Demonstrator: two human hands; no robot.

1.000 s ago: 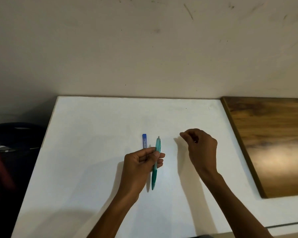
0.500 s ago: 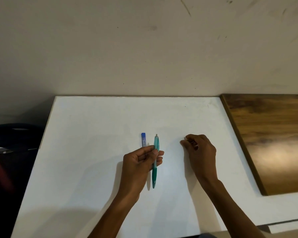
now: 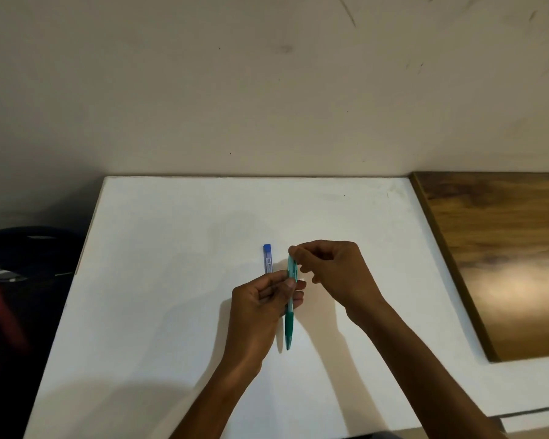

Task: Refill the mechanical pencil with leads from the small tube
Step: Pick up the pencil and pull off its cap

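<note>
Pencil (image 3: 289,307) stands near upright over the white table (image 3: 159,312), gripped mid-barrel by your left hand (image 3: 260,307). Your right hand (image 3: 333,270), well off at 3 o'clock 1 second ago, has come across and now pinches its top end, probably to pull the cap. Lead tube (image 3: 268,258) lies untouched just beside, at 10 o'clock.

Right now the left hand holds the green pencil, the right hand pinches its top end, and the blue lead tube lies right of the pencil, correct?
Not quite. In the head view the blue lead tube lies left of the green pencil, on the white table. The left hand holds the pencil; the right hand pinches its top.
</note>
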